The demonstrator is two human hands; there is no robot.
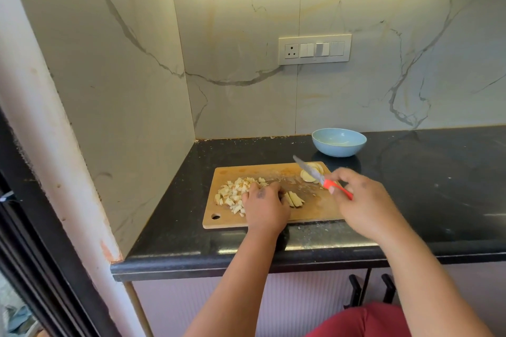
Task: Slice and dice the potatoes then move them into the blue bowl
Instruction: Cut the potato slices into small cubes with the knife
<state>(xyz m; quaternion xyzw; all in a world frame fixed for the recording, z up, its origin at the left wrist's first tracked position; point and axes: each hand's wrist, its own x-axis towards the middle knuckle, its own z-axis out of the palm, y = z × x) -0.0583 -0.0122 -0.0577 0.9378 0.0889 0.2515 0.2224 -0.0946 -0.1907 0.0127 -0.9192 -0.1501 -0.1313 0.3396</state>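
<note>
Wooden cutting board [315,208] sits on the black counter [438,186], with the blue bowl [339,142] just behind its far right corner and a switch panel [315,49] on the wall above. Diced potato [232,194] is piled on the board's left, slices [310,172] at its far right. Left hand [264,206] curls over potato strips [295,199] mid-board; right hand [361,200] grips the red-handled knife [317,176], blade raised over the slices.

Wall switch panel [315,49], black counter [438,186]
</note>
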